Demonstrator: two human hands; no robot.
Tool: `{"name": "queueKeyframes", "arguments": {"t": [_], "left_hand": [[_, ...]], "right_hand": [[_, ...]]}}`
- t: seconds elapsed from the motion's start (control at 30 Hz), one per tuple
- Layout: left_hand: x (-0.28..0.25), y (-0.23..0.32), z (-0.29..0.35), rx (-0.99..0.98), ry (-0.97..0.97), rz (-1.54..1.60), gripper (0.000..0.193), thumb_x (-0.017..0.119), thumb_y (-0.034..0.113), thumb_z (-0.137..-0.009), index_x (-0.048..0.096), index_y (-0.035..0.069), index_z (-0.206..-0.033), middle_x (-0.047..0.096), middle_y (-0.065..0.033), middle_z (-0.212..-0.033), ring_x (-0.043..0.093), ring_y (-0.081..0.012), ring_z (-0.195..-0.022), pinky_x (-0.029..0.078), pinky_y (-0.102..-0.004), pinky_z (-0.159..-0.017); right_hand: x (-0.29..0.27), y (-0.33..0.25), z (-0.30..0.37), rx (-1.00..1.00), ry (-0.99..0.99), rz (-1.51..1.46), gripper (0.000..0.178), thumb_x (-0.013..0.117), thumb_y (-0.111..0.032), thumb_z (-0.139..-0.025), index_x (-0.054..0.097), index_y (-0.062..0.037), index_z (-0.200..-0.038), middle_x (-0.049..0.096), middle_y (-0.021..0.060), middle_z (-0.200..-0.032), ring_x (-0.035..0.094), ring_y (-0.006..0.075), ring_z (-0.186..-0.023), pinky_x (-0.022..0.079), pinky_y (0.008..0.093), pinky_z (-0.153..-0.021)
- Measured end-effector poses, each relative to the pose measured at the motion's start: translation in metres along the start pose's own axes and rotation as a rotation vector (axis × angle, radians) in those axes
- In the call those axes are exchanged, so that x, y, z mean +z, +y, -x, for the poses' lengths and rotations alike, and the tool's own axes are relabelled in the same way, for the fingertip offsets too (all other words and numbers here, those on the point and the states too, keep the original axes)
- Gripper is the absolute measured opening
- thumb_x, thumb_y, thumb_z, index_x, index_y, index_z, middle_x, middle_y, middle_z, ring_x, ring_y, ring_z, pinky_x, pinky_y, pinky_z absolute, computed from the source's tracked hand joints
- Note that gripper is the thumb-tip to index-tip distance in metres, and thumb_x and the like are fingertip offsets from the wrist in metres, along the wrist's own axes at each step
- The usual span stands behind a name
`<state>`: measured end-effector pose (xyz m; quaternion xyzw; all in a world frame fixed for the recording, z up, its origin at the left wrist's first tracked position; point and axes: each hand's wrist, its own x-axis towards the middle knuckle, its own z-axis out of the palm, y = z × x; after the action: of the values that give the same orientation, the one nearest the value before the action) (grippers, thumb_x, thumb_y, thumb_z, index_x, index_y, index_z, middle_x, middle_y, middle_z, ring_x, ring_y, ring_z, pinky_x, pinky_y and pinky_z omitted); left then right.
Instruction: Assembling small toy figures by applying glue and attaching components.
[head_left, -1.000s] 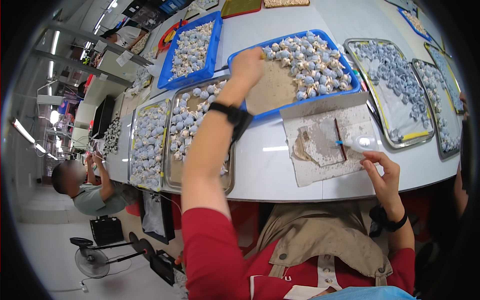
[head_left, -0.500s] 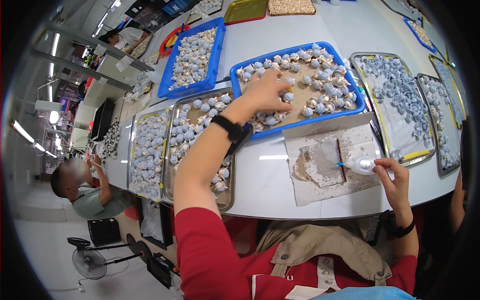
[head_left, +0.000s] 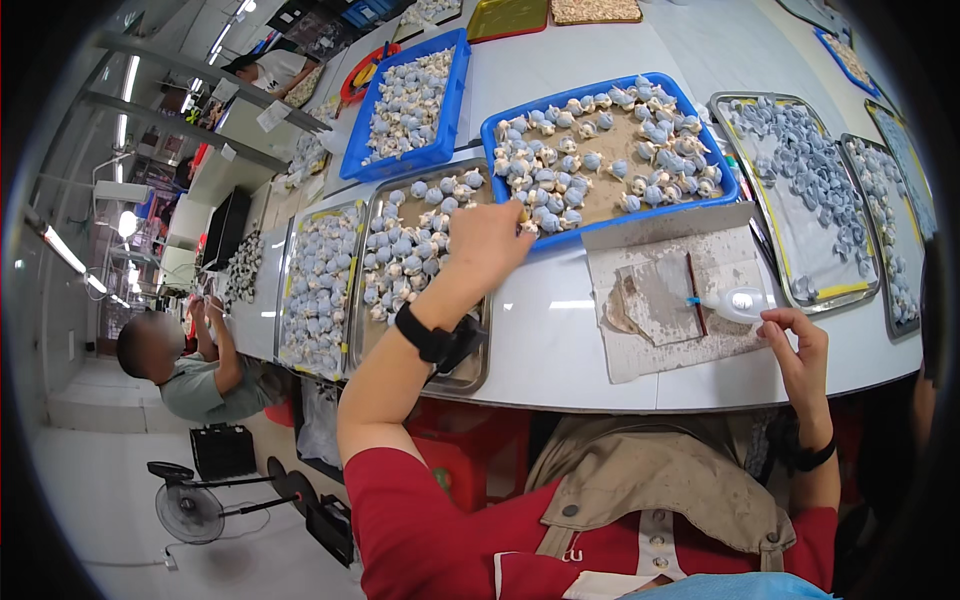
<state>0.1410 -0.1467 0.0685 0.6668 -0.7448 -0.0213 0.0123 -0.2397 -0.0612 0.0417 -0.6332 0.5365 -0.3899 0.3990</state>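
Note:
My left hand (head_left: 487, 243), with a dark band on the wrist, is at the near left corner of a blue tray (head_left: 600, 224). Its fingers are drawn together, and what they hold, if anything, is hidden. Small round blue-and-cream figures (head_left: 545, 178) lie in that tray, some right beside the fingertips. My right hand (head_left: 797, 345) has thumb and forefinger apart, by the rounded end of a small white squeeze bottle (head_left: 740, 304). The bottle lies on a stained cardboard sheet (head_left: 640, 362), its blue tip at a thin dark reddish stick (head_left: 696, 292).
Left of the blue tray, metal trays (head_left: 482, 372) of similar figures stand side by side, with a deeper blue crate (head_left: 453, 110) behind. On the right is a metal tray (head_left: 868, 290) of blue-grey pieces. A co-worker (head_left: 205, 385) sits at the table's far left.
My left hand has moved from over the tray's middle to its near left corner, and its spread fingers have closed. My right hand stays by the bottle. The whole view has shifted slightly.

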Motion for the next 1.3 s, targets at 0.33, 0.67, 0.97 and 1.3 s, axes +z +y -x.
{"name": "queueKeyframes", "arguments": {"t": [0.33, 0.67, 0.97, 1.3], "left_hand": [[0.015, 0.004, 0.011, 0.023, 0.248, 0.240, 0.031, 0.054, 0.005, -0.075, 0.049, -0.002, -0.104, 0.060, -0.0225, -0.084, 0.060, -0.0381, -0.077, 0.049, -0.0442, -0.067], [0.044, 0.113, 0.129, -0.239, -0.452, 2.045, 0.035, 0.056, 0.009, -0.086, 0.046, 0.003, -0.119, 0.057, -0.0095, -0.107, 0.058, -0.0123, -0.083, 0.049, -0.0215, -0.069], [0.084, 0.154, 0.126, -0.176, -0.328, 2.111, 0.034, 0.058, 0.005, -0.085, 0.047, 0.004, -0.117, 0.058, -0.0111, -0.108, 0.059, -0.0153, -0.085, 0.048, -0.0218, -0.071], [0.079, 0.163, 0.134, -0.283, -0.262, 2.019, 0.035, 0.061, 0.000, -0.081, 0.048, -0.003, -0.114, 0.058, -0.0110, -0.106, 0.060, -0.0137, -0.087, 0.047, -0.0215, -0.071]], "right_hand": [[0.003, -0.031, -0.016, -0.299, -0.035, 0.235, 0.017, 0.062, -0.005, -0.078, 0.060, 0.0007, -0.094, 0.062, 0.0112, -0.085, 0.059, 0.0217, -0.081, 0.044, 0.0287, -0.073], [0.013, 0.008, -0.007, -0.209, -0.087, 0.511, 0.039, 0.072, -0.012, -0.067, 0.054, 0.0000, -0.099, 0.054, 0.0143, -0.092, 0.052, 0.0321, -0.088, 0.042, 0.0359, -0.078], [0.024, -0.008, 0.031, 0.069, 0.047, -0.075, 0.028, 0.069, -0.012, -0.076, 0.052, -0.0023, -0.096, 0.059, 0.0049, -0.082, 0.055, 0.0102, -0.075, 0.043, 0.0225, -0.064], [0.018, -0.023, 0.048, -0.155, 0.043, 0.041, 0.030, 0.073, -0.011, -0.069, 0.054, 0.0007, -0.088, 0.058, 0.0059, -0.077, 0.055, 0.0103, -0.067, 0.043, 0.0226, -0.058]]}}
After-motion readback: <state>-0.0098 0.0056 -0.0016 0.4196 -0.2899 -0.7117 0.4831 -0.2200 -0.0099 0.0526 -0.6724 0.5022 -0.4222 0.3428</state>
